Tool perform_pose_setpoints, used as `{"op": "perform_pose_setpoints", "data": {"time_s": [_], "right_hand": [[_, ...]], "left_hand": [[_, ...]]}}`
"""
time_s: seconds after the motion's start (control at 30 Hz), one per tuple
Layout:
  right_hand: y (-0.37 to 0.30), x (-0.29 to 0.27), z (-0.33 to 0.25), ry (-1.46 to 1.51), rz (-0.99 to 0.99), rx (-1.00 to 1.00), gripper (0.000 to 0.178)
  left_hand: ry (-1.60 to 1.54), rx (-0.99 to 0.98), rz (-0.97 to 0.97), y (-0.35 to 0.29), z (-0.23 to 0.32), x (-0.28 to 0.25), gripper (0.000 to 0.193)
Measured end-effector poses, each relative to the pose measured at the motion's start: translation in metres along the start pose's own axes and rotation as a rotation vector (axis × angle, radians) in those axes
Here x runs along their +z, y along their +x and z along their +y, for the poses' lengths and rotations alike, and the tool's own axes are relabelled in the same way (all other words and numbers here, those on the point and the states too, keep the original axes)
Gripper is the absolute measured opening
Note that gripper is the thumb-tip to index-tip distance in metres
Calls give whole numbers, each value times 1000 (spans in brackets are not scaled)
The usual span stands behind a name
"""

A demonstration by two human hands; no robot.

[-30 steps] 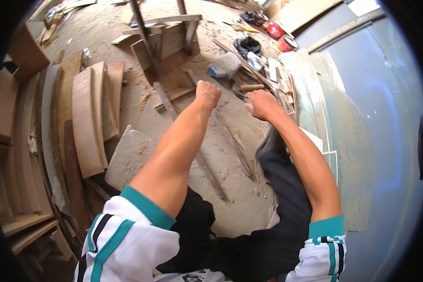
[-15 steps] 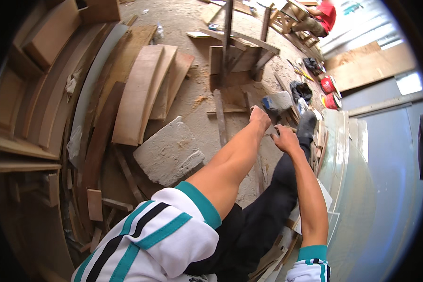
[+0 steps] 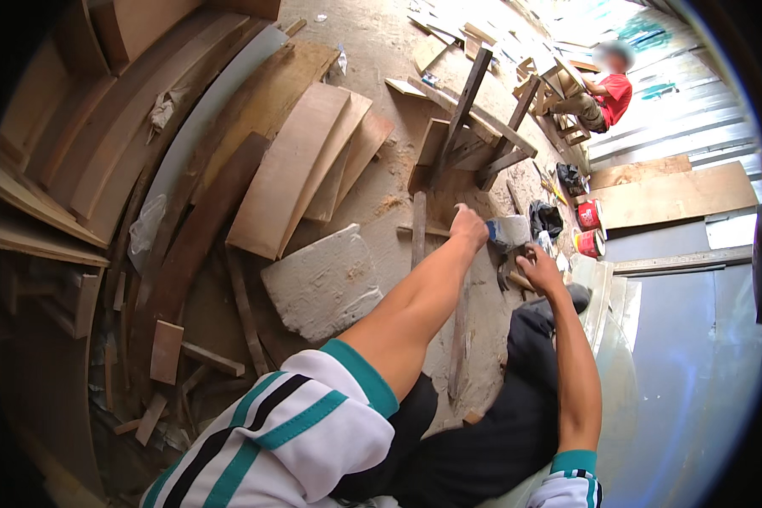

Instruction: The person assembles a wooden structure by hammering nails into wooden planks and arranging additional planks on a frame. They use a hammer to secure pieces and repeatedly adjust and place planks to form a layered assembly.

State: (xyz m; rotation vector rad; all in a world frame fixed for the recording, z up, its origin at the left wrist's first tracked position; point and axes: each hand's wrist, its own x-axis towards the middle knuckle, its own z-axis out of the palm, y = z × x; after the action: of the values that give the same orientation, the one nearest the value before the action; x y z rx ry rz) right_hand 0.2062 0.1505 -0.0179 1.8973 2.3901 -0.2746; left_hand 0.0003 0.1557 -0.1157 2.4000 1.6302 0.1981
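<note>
My left hand [image 3: 468,227] is out ahead with its fingers curled shut, close to a narrow strip of wood [image 3: 436,230] on the dusty floor. Whatever it may grip is hidden. To the right, my right hand [image 3: 540,269] hangs low above the floor, fingers bent and a little apart. Just below it lies a hammer-like tool [image 3: 505,276] with a dark curved head; its wooden handle runs beneath the hand. A whitish block with a blue side [image 3: 510,232] rests between and beyond my hands. An upturned wooden stool or frame [image 3: 461,161] stands farther off, dark legs pointing up.
Curved boards [image 3: 300,169] and planks are stacked at left. A rough pale slab [image 3: 326,284] lies beside my left arm. Red tubs [image 3: 589,215] and a black bag [image 3: 546,218] sit at right, near a glossy sheet [image 3: 686,356]. A person in red [image 3: 610,97] sits far right.
My view has swung, so the stool and the far person show more fully. My right hand has moved away from the left one, toward the hammer-like tool. The left hand stays curled.
</note>
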Motion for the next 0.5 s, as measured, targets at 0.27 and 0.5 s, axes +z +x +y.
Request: {"op": "perform_pose_setpoints", "data": {"time_s": [0.27,0.5], "right_hand": [[75,53,-69,143,60,-168,45],[21,78,-47,58,36,-328,44]], "left_hand": [[138,-30,-33,20,2,48,28],[112,-102,344,4,-60,56,21]]}}
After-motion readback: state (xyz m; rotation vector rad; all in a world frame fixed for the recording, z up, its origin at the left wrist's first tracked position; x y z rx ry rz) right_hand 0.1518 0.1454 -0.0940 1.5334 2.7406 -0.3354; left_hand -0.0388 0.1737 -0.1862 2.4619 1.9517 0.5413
